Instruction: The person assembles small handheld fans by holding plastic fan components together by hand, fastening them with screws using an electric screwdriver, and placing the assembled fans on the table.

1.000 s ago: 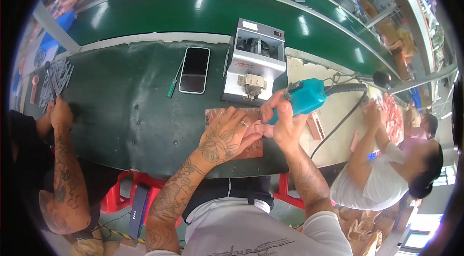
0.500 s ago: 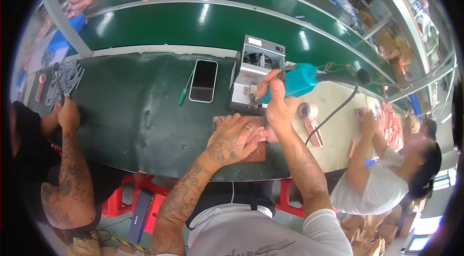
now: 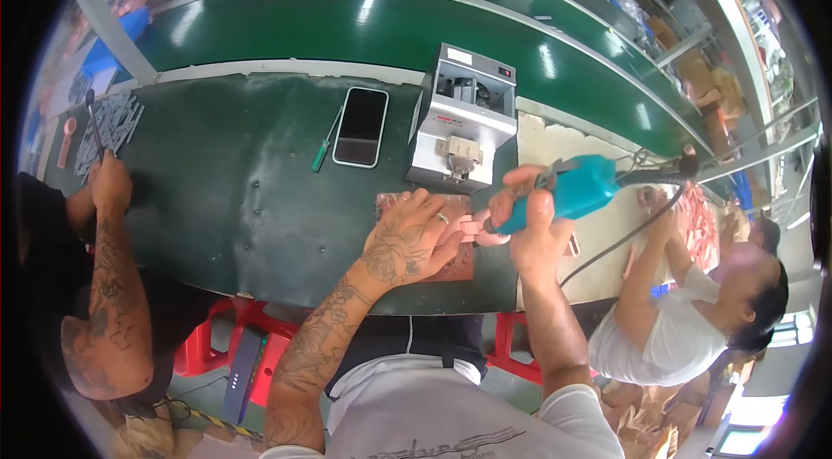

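My left hand (image 3: 409, 240) is closed on a pink plastic part (image 3: 471, 227), pressing it against a reddish-brown pad (image 3: 461, 265) at the table's near edge. A teal electric screwdriver (image 3: 582, 192) is gripped in my right hand (image 3: 536, 238), with its front end pointing left and down at the part. Whether its tip touches the part is hidden by my fingers. Just beyond the pad stands a grey metal screw feeder (image 3: 472, 117) with an open top. The screwdriver's dark cable (image 3: 626, 238) loops down on the right.
A phone (image 3: 361, 125) and a small green-handled screwdriver (image 3: 321, 156) lie left of the feeder. A green conveyor (image 3: 286, 30) runs behind. Co-workers sit at both sides: one hand (image 3: 111, 186) at left, a white-sleeved person (image 3: 663, 320) at right. Pink parts (image 3: 698, 221) are heaped beyond.
My right hand has brought the electric screwdriver from the front of the feeder down and right, beside the pink part. My left hand still holds the part on the pad.
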A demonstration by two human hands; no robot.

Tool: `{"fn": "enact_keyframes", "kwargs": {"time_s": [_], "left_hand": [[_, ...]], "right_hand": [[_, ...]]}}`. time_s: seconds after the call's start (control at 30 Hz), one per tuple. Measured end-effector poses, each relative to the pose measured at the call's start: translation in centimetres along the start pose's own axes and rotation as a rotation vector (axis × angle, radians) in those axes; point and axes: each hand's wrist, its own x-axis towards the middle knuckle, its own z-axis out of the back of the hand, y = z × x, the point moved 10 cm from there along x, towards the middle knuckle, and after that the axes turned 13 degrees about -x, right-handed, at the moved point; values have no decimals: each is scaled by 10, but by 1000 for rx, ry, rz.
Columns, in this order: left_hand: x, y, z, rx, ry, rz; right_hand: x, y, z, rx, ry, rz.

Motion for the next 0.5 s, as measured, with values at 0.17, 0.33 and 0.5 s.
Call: {"fn": "enact_keyframes", "kwargs": {"time_s": [0.17,0.33,0.5], "left_hand": [[4,-6,6,-10,-35,-33],[4,-7,4,-2,-35,-33],[5,-8,3,-15,-12,-4]], "right_hand": [[-11,-13,3,3,16,-28],[-11,-13,4,36,24,6],[-14,-23,4,13,27,-47]]}}
